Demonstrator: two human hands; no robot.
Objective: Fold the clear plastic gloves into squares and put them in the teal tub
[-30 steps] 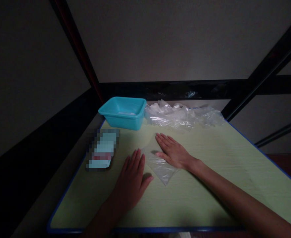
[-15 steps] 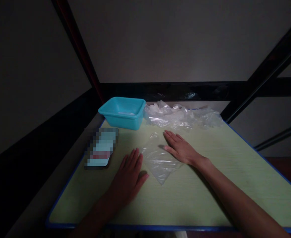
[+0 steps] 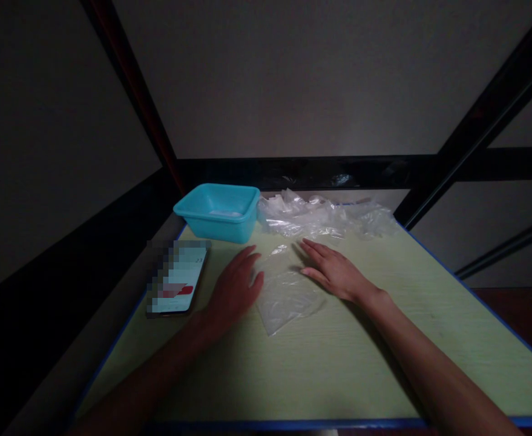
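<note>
A clear plastic bag [image 3: 288, 300] lies on the table between my two hands, its surface lightly creased. At the bag's left edge is my left hand [image 3: 233, 284], fingers extended and thumb apart. My right hand [image 3: 336, 269] is at the bag's upper right side, with its fingers stretched out and the thumb spread toward the bag. Neither hand grips anything. Whether the fingertips press on the plastic or only hover beside it is hard to tell in the dim light.
A turquoise plastic basin [image 3: 220, 227] stands at the back left, with something pale inside. Beside it, crumpled clear plastic bags [image 3: 302, 217] stretch along the back edge. A phone [image 3: 181, 278] with a lit screen lies at the left of the table [image 3: 338, 375], which has blue edging.
My left hand has moved forward along the bag's left side. The bag has turned, its near corner shifting left. The whole view has shifted slightly.
</note>
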